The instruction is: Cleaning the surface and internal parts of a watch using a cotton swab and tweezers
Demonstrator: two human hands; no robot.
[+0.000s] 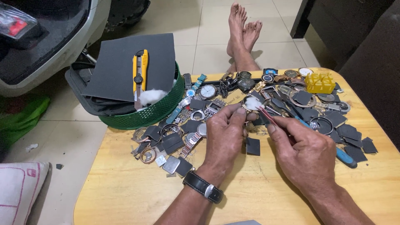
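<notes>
My left hand (225, 135), with a black watch strap on its wrist, pinches a small round watch case (249, 109) between thumb and fingers above the wooden table (125, 187). A wad of white cotton (252, 103) rests on the case. My right hand (304, 154) grips a thin red-handled tool (268, 116) whose tip touches the cotton. Both hands hover over a spread of watch parts.
Several watches, bezels and dark sandpaper squares (171, 141) litter the table. A yellow plastic holder (320, 82) sits far right, a blue-handled tool (346, 158) beside my right hand. A green basket (146, 114) holds sandpaper, a yellow utility knife (141, 68) and cotton. Bare feet (243, 29) rest beyond the table.
</notes>
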